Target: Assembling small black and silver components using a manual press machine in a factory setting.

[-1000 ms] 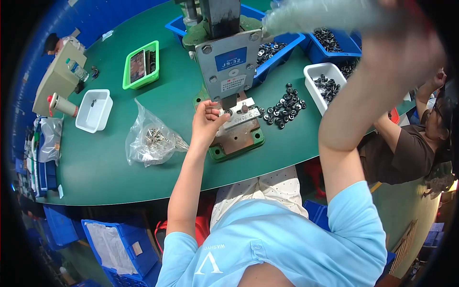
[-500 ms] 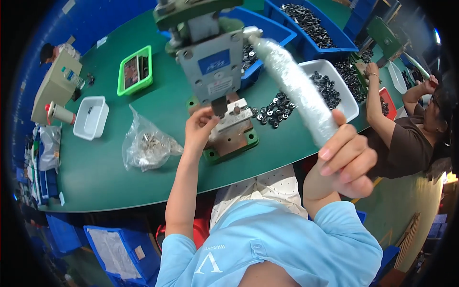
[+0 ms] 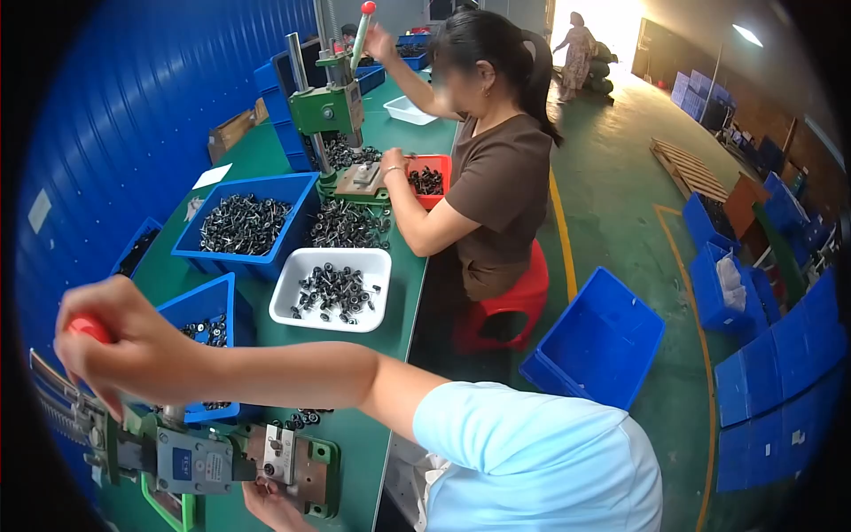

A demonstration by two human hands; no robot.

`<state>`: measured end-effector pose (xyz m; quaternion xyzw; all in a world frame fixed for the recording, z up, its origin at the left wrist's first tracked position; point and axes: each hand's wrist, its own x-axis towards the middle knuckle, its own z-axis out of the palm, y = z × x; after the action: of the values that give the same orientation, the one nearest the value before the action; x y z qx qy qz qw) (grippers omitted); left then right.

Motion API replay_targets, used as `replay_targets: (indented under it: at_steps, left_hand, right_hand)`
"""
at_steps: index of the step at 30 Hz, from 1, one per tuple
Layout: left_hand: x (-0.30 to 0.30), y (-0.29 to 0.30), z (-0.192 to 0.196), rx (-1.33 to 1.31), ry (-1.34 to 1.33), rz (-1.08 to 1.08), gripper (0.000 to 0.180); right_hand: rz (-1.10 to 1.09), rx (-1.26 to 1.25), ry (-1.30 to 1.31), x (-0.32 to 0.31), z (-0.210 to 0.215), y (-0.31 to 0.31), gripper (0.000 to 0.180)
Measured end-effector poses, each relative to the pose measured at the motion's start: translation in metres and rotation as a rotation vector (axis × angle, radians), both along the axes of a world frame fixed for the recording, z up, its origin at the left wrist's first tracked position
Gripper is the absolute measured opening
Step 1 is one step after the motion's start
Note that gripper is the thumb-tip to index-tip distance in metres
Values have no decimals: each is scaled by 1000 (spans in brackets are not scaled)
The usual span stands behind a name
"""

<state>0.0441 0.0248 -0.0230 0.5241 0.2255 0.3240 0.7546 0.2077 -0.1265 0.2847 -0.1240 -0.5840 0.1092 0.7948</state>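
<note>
My right hand (image 3: 133, 350) is wrapped around the red ball knob (image 3: 89, 329) of a hand press lever, at the left of the view. Below it stands the grey-green arbor press (image 3: 197, 459), which appears tilted on its side. Its ram points at a small metal fixture block (image 3: 279, 454) on a brownish base plate. My left hand (image 3: 269, 509) is at the near edge of that block, fingers pinched together; what they hold, if anything, is too small to make out. Small black-capped metal parts (image 3: 304, 418) lie on the green table beside the fixture.
A white tray (image 3: 329, 327), a large blue bin (image 3: 266, 262) and a nearer blue bin (image 3: 241, 310) hold black-capped parts. At the right, a co-worker in a brown shirt (image 3: 505, 168) sits on a red stool (image 3: 514, 306) at another green press (image 3: 328, 111). A blue crate (image 3: 603, 332) stands on the floor.
The view has swung to the right, bringing the co-worker and the floor into full sight. My right hand stays on the lever, now seen at the left; my left hand remains by the fixture.
</note>
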Motion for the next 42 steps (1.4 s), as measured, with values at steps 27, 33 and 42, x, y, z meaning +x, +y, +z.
replay_targets:
  at_steps: [27, 33, 42]
  left_hand:
    - [-10, 8, 1, 102, -127, 114, 17]
    - [-20, -9, 12, 41, -51, 148, 14]
    - [-8, -19, 14, 10, 23, 310, 17]
  right_hand:
    - [-44, -26, 33, 7, 17, 44, 26]
    - [-412, -213, 69, 23, -72, 38, 33]
    - [-444, -939, -370, 10, -239, 37, 10]
